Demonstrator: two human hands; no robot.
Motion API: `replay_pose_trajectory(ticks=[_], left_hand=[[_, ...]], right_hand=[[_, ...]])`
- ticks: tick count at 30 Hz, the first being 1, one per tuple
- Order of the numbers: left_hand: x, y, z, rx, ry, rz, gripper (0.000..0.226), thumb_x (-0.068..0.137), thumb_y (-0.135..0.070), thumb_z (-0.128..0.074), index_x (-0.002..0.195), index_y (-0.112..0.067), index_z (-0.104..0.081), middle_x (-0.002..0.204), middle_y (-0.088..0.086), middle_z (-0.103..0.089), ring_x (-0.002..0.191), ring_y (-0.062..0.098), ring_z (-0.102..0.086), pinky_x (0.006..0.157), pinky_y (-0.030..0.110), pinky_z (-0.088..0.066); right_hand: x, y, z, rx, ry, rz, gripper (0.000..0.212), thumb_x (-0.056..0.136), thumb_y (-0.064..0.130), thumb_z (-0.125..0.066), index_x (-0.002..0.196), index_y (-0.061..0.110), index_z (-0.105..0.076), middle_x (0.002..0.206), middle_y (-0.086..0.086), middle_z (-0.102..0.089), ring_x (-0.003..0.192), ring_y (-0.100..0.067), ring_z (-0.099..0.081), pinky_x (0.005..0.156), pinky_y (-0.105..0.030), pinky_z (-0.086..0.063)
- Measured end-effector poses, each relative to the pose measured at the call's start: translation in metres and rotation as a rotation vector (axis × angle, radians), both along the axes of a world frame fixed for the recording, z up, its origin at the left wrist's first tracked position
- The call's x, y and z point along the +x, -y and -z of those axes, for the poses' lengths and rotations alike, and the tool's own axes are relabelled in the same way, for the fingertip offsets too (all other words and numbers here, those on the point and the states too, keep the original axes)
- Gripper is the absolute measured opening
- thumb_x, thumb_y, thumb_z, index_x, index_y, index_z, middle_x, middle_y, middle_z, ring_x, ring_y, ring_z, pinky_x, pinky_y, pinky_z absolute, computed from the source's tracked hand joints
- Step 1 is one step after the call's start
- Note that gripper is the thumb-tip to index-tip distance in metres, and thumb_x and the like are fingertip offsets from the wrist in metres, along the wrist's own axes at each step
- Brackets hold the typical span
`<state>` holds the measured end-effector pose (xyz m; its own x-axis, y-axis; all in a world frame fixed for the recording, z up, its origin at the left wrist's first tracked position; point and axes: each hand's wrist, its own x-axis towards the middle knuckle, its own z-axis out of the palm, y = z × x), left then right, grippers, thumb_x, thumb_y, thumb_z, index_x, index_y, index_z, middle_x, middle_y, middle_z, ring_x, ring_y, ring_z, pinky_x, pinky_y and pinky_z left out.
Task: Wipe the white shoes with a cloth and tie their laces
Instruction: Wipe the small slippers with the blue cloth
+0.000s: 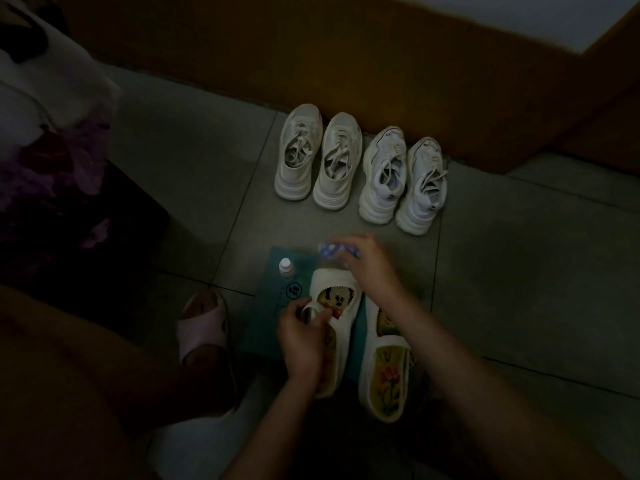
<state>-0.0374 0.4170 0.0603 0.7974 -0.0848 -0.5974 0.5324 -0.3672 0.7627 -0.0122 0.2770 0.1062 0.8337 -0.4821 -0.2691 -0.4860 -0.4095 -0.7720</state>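
- White lace-up sneakers [337,188]: I count four, standing as two pairs in one row on the grey tiled floor [519,271]. Their toes point at the brown wall [346,64] and their heels face the person.
- Each sneaker stands just beside the next, and the laces lie loose over the tongues and openings. No hand touches any of the four.
- Nearer the person I count two more shoes. These are white slip-ons with picture insoles, and they lie on a flat teal box [263,327].
- One slip-on with a cartoon-mouse insole [329,277] is on the left. One slip-on with a flower insole [384,375] is on the right, just beside it.
- One small bottle with a pale cap [285,266] stands upright on the far left part of the teal box.
- My view of the left hand [301,337] shows it over the mouse-insole shoe. Its fingers and thumb curl round one small shiny object [308,311], and the light is too dim for me to say what it is.
- The right hand [370,268] is beyond the toes of the slip-ons. Its fingers are closed on one blue-and-white patterned item [337,251], and I cannot tell whether it is a cloth or a packet.
- One pink slipper [202,327] is on a foot just left of the box.
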Motion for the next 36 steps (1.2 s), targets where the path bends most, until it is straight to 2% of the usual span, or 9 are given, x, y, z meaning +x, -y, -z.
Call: replay_pose_trajectory(ticks=[7, 16, 19, 22, 24, 27, 30, 32, 36], left_hand=[[0.001, 0.001, 0.000, 0.006, -0.020, 0.008, 0.037, 0.077, -0.021, -0.074, 0.111, -0.018, -0.063, 0.107, 0.000, -0.066, 0.100, 0.016, -0.062, 0.090, 0.042, -0.053], [0.001, 0.003, 0.003, 0.005, 0.016, 0.003, 0.034, 0.077, -0.018, -0.074, 0.110, -0.015, -0.063, 0.106, 0.002, -0.066, 0.098, 0.015, -0.062, 0.090, 0.040, -0.052], [0.001, 0.003, 0.002, -0.007, 0.028, -0.007, 0.026, 0.078, -0.013, -0.073, 0.101, -0.018, -0.064, 0.102, 0.002, -0.066, 0.095, 0.014, -0.062, 0.086, 0.034, -0.052], [0.001, 0.003, 0.000, -0.026, 0.023, -0.020, 0.023, 0.077, -0.011, -0.073, 0.097, -0.017, -0.065, 0.096, 0.001, -0.068, 0.089, 0.014, -0.063, 0.080, 0.031, -0.052], [0.002, 0.003, 0.001, -0.024, 0.027, -0.011, 0.023, 0.077, -0.011, -0.073, 0.099, -0.015, -0.066, 0.094, 0.001, -0.068, 0.089, 0.014, -0.064, 0.077, 0.028, -0.051], [0.002, 0.003, 0.004, -0.008, 0.037, 0.010, 0.025, 0.077, -0.016, -0.074, 0.101, -0.014, -0.065, 0.097, 0.001, -0.067, 0.091, 0.015, -0.063, 0.080, 0.031, -0.052], [0.002, 0.003, 0.005, 0.000, 0.026, 0.013, 0.029, 0.077, -0.020, -0.074, 0.103, -0.015, -0.065, 0.102, 0.001, -0.066, 0.095, 0.016, -0.062, 0.088, 0.039, -0.053], [0.001, 0.003, 0.005, 0.021, 0.032, 0.017, 0.028, 0.077, -0.020, -0.074, 0.103, -0.015, -0.065, 0.101, 0.001, -0.066, 0.096, 0.016, -0.062, 0.089, 0.042, -0.052], [0.001, 0.003, 0.003, 0.034, 0.034, 0.028, 0.030, 0.077, -0.020, -0.074, 0.105, -0.014, -0.065, 0.103, 0.002, -0.066, 0.097, 0.016, -0.061, 0.090, 0.041, -0.051]], right_hand=[[0.041, -0.002, 0.056, -0.351, -0.285, -0.199, 0.021, 0.088, 0.007, -0.054, 0.104, 0.012, -0.068, 0.109, -0.015, -0.053, 0.107, -0.028, -0.048, 0.090, -0.031, -0.040], [0.030, 0.001, 0.061, -0.353, -0.255, -0.508, 0.032, 0.084, -0.003, -0.052, 0.105, 0.016, -0.067, 0.109, -0.007, -0.057, 0.093, -0.014, -0.040, 0.080, -0.023, -0.036], [0.023, -0.007, 0.058, -0.340, -0.246, -0.601, 0.035, 0.079, -0.004, -0.059, 0.103, 0.020, -0.068, 0.105, -0.006, -0.057, 0.091, -0.012, -0.048, 0.074, -0.019, -0.034], [0.016, -0.008, 0.046, -0.274, -0.249, -0.695, 0.025, 0.084, 0.005, -0.061, 0.106, 0.013, -0.069, 0.108, -0.007, -0.061, 0.080, -0.002, -0.048, 0.067, -0.004, -0.030], [0.008, -0.002, 0.036, -0.251, -0.233, -0.751, 0.026, 0.086, 0.004, -0.059, 0.109, 0.008, -0.069, 0.110, -0.007, -0.063, 0.082, 0.002, -0.047, 0.074, -0.001, -0.032], [-0.004, 0.017, 0.023, -0.271, -0.175, -0.683, 0.026, 0.084, 0.002, -0.061, 0.107, 0.009, -0.070, 0.109, -0.009, -0.065, 0.100, -0.018, -0.053, 0.089, -0.024, -0.041], [-0.009, 0.039, -0.002, -0.142, -0.173, -0.564, 0.020, 0.084, -0.007, -0.058, 0.101, -0.007, -0.069, 0.088, -0.016, -0.066, 0.075, 0.005, -0.049, 0.073, -0.001, -0.032], [-0.008, 0.048, -0.010, -0.156, -0.103, -0.403, 0.022, 0.085, -0.009, -0.055, 0.104, -0.009, -0.067, 0.095, -0.021, -0.066, 0.076, 0.005, -0.051, 0.069, 0.004, -0.030], [0.008, 0.019, 0.014, -0.120, -0.074, -0.349, 0.022, 0.089, 0.001, -0.055, 0.105, 0.006, -0.070, 0.092, -0.005, -0.062, 0.092, -0.013, -0.051, 0.079, -0.017, -0.039]])
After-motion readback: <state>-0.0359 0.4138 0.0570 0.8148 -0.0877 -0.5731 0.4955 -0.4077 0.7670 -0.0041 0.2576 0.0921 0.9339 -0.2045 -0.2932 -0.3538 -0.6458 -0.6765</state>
